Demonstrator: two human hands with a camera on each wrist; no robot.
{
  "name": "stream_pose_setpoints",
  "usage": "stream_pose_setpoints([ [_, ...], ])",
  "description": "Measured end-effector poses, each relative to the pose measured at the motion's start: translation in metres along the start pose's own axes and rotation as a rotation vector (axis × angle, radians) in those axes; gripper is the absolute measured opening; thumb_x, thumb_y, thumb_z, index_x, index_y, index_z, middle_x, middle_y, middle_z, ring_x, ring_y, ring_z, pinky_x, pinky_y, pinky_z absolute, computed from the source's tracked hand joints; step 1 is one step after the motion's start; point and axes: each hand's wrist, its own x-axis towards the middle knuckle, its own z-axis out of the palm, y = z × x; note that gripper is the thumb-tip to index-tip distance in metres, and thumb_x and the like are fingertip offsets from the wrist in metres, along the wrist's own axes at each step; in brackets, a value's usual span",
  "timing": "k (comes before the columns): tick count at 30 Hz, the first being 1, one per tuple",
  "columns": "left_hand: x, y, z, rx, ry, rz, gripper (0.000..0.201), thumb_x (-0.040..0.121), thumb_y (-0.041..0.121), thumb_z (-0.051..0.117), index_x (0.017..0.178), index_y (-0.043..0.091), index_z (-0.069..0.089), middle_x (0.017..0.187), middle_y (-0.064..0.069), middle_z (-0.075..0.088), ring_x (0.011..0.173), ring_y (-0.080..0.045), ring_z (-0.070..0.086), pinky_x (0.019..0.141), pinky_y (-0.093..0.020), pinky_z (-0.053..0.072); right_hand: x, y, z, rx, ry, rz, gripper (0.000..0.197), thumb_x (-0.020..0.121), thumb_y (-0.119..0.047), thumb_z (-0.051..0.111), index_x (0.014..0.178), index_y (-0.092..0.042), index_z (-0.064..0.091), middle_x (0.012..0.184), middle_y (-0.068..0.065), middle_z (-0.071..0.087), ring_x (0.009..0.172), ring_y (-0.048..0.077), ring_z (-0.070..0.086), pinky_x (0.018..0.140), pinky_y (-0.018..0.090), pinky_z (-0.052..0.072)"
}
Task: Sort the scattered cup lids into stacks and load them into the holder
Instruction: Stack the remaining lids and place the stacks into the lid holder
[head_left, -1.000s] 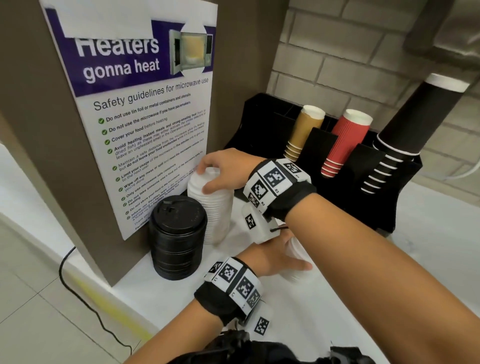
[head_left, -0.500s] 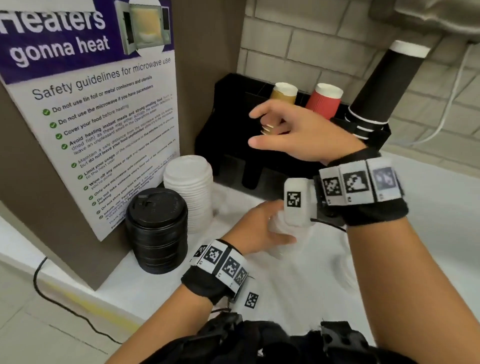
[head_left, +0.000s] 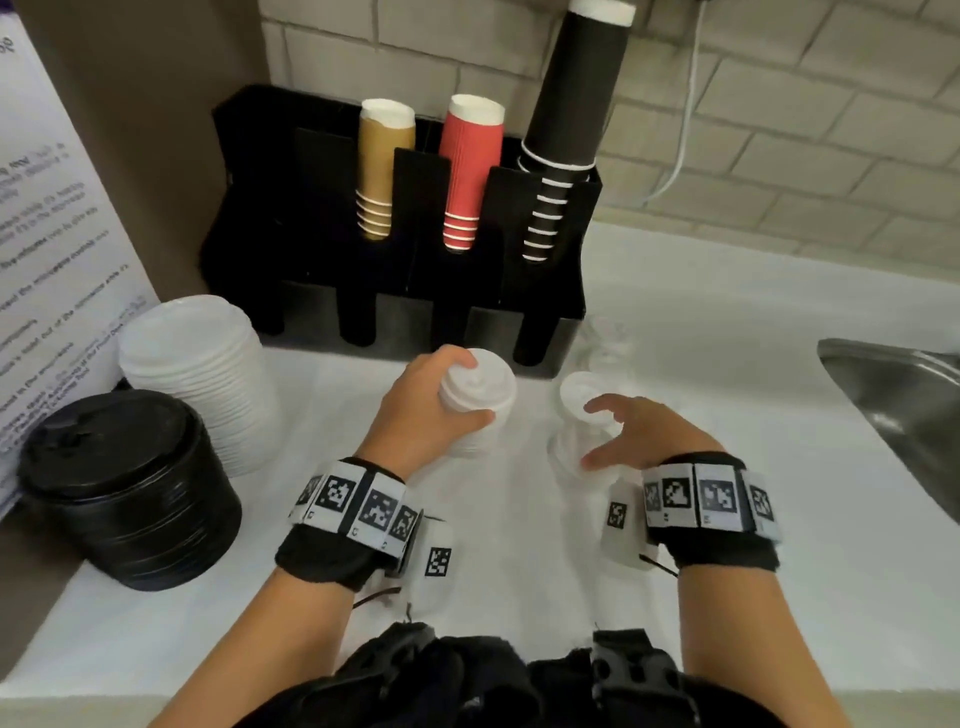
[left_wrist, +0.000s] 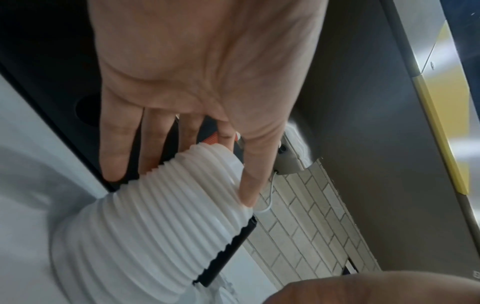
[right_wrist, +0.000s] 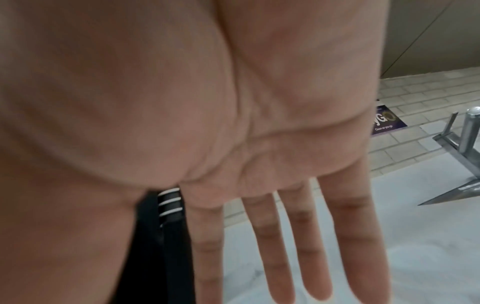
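My left hand (head_left: 470, 387) grips a short stack of small white lids (head_left: 493, 389) standing on the white counter, in front of the black holder (head_left: 291, 218). In the left wrist view, the thumb and fingers of the left hand (left_wrist: 182, 185) wrap the ribbed stack (left_wrist: 155, 236). My right hand (head_left: 592, 434) hovers with spread fingers over a second small white lid stack (head_left: 574, 395) and holds nothing. The right wrist view shows the flat palm and straight fingers of my right hand (right_wrist: 259, 205). A taller stack of wide white lids (head_left: 197, 374) and a black lid stack (head_left: 124, 488) stand at the left.
The holder carries tan cups (head_left: 382, 171), red cups (head_left: 467, 171) and tall black cups (head_left: 566, 130) in its upper slots. Blurred loose white lids (head_left: 602, 338) lie by its right corner. A steel sink (head_left: 893, 400) opens at the right. A poster panel (head_left: 57, 249) walls off the left.
My right hand left the top of the wide white stack, swung up past the holder and came down over the second small stack. The left hand kept hold of its stack. The view shifted right.
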Motion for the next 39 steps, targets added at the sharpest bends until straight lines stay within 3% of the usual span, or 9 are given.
stream_pose_setpoints([
  [3, 0.002, 0.003, 0.006, 0.010, -0.017, 0.000, 0.045, 0.077, 0.025, 0.079, 0.110, 0.037, 0.050, 0.122, 0.006, 0.047, 0.106, -0.017, 0.048, 0.083, -0.027, 0.038, 0.007, -0.003, 0.011, -0.043, -0.031, -0.016, 0.078, 0.070, -0.026, 0.082, 0.137, -0.036, 0.043, 0.134, 0.001, 0.045, 0.121, 0.023, 0.048, 0.090, 0.032, 0.040],
  [10, 0.010, 0.004, 0.005, 0.030, -0.052, -0.001, 0.049, 0.073, 0.024, 0.082, 0.109, 0.036, 0.050, 0.121, 0.004, 0.048, 0.107, -0.020, 0.049, 0.081, -0.030, 0.042, 0.018, -0.004, 0.016, -0.077, -0.018, -0.045, 0.072, 0.070, -0.023, 0.079, 0.132, -0.033, 0.044, 0.114, -0.002, 0.040, 0.097, 0.020, 0.051, 0.076, 0.029, 0.043],
  [14, 0.016, 0.004, 0.003, 0.037, -0.082, 0.008, 0.053, 0.070, 0.021, 0.083, 0.108, 0.036, 0.049, 0.122, 0.003, 0.048, 0.107, -0.021, 0.049, 0.078, -0.029, 0.041, 0.013, -0.003, -0.002, -0.035, 0.053, -0.079, 0.065, 0.070, -0.031, 0.076, 0.127, -0.036, 0.044, 0.113, -0.004, 0.041, 0.096, 0.018, 0.050, 0.076, 0.030, 0.041],
  [17, 0.020, 0.003, 0.003, 0.017, -0.089, 0.022, 0.069, 0.065, 0.020, 0.087, 0.118, 0.033, 0.046, 0.114, 0.010, 0.053, 0.104, -0.011, 0.051, 0.078, -0.022, 0.042, 0.007, -0.010, -0.021, 0.112, 0.140, -0.233, 0.061, 0.067, -0.033, 0.078, 0.119, -0.037, 0.047, 0.111, -0.003, 0.049, 0.093, 0.015, 0.053, 0.075, 0.026, 0.041],
  [21, 0.021, 0.001, 0.004, -0.005, -0.066, 0.002, 0.080, 0.061, 0.023, 0.091, 0.123, 0.034, 0.041, 0.104, 0.024, 0.052, 0.093, 0.010, 0.049, 0.068, -0.008, 0.038, 0.003, -0.040, -0.021, 0.321, 0.173, -0.503, 0.052, 0.068, -0.024, 0.080, 0.110, -0.034, 0.052, 0.098, -0.013, 0.056, 0.082, -0.003, 0.055, 0.067, 0.011, 0.043],
  [23, 0.020, -0.001, 0.004, -0.017, -0.057, -0.003, 0.072, 0.060, 0.024, 0.091, 0.116, 0.032, 0.047, 0.103, 0.021, 0.056, 0.090, 0.013, 0.051, 0.065, -0.008, 0.041, 0.006, -0.053, -0.013, 0.313, 0.163, -0.555, 0.055, 0.067, -0.024, 0.079, 0.113, -0.033, 0.052, 0.103, -0.009, 0.056, 0.090, 0.000, 0.054, 0.075, 0.016, 0.046],
  [26, 0.020, -0.003, 0.005, -0.040, -0.061, -0.016, 0.071, 0.060, 0.023, 0.091, 0.117, 0.031, 0.049, 0.106, 0.018, 0.058, 0.094, 0.006, 0.053, 0.069, -0.013, 0.042, 0.013, -0.066, -0.001, 0.257, 0.173, -0.581, 0.058, 0.067, -0.025, 0.079, 0.118, -0.031, 0.053, 0.112, 0.001, 0.055, 0.101, 0.017, 0.052, 0.085, 0.030, 0.047],
  [34, 0.021, -0.009, 0.006, -0.041, -0.043, -0.022, 0.078, 0.059, 0.027, 0.091, 0.120, 0.033, 0.044, 0.105, 0.024, 0.055, 0.093, 0.010, 0.051, 0.067, -0.008, 0.040, 0.018, -0.075, 0.007, 0.204, 0.199, -0.604, 0.060, 0.066, -0.024, 0.080, 0.120, -0.033, 0.055, 0.114, 0.001, 0.051, 0.106, 0.019, 0.049, 0.089, 0.029, 0.045],
  [39, 0.022, -0.011, 0.006, -0.059, -0.064, 0.027, 0.085, 0.061, 0.025, 0.090, 0.130, 0.037, 0.042, 0.110, 0.021, 0.059, 0.101, 0.005, 0.055, 0.078, -0.011, 0.044, 0.018, -0.076, 0.009, 0.201, 0.191, -0.612, 0.060, 0.066, -0.022, 0.080, 0.120, -0.034, 0.056, 0.117, 0.002, 0.049, 0.109, 0.020, 0.046, 0.092, 0.031, 0.043],
])
